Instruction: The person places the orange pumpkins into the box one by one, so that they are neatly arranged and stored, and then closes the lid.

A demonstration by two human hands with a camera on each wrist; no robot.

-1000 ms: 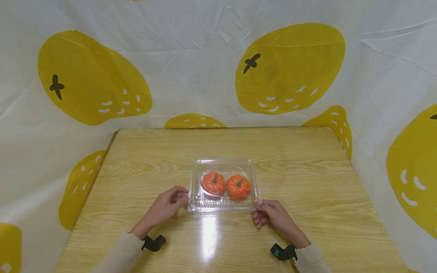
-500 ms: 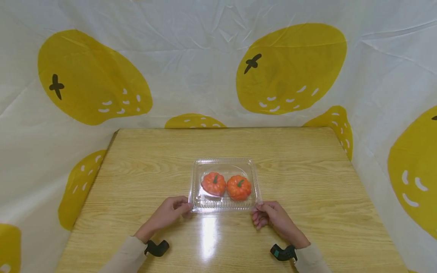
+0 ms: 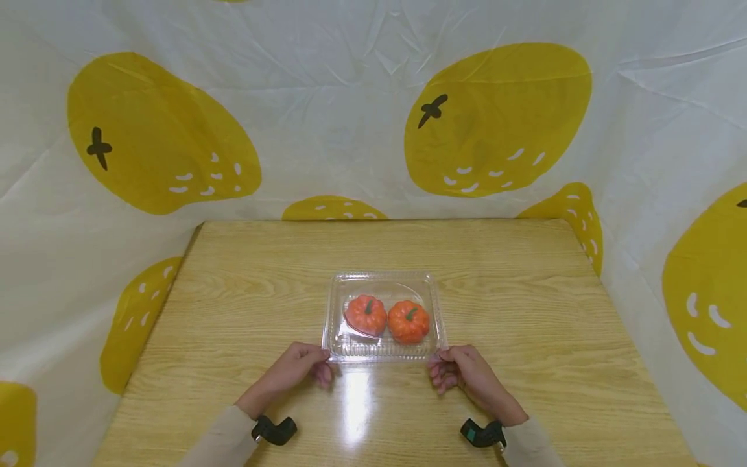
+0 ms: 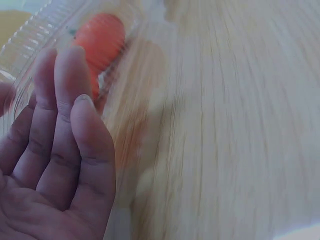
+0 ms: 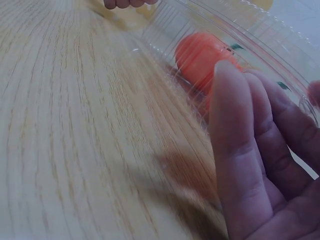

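A clear plastic clamshell box (image 3: 379, 357) with ribbed sides sits in the middle of the table, its lid down. Inside, side by side, are two small orange pumpkins with green stems, the left pumpkin (image 3: 366, 316) and the right pumpkin (image 3: 408, 322). At the near left corner my left hand (image 3: 297, 370) pinches the rim, thumb on top. My right hand (image 3: 471, 375) pinches the near right corner the same way. Both wrist views show the fingers in front of the box, below its rim, with an orange pumpkin (image 4: 102, 40) behind the clear wall.
The wooden table (image 3: 525, 292) carries a bright light reflection in front of the box. A white cloth (image 3: 332, 130) printed with large yellow fruit hangs behind and at both sides. Each wrist wears a black strap-on device (image 3: 275, 431).
My left hand has slid from the box's left side down to its near left corner and now pinches the rim there. The right hand and the box have barely moved.
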